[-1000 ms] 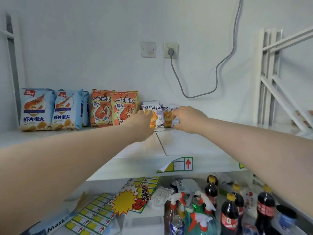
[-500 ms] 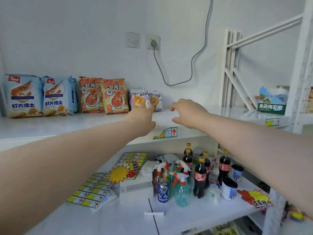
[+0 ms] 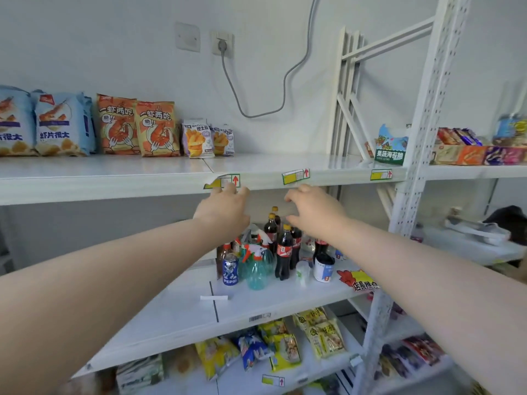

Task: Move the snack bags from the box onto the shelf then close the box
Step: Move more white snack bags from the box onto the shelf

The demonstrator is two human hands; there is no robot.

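Shelf [image 3: 114,178]: snack bags [image 3: 137,126] stand upright in one row against the wall, blue, orange, then two small bags [image 3: 209,138], fronts outward, likely so the labels can be read. The box is not in view. Both hands are empty with fingers loosely curled: left hand [image 3: 225,212] just under the shelf's front edge by a tag [image 3: 228,181], right hand [image 3: 313,212] beside it and apart, in front of the bottles [image 3: 283,252]. Judgement: these bags are placed, and the box comes next.
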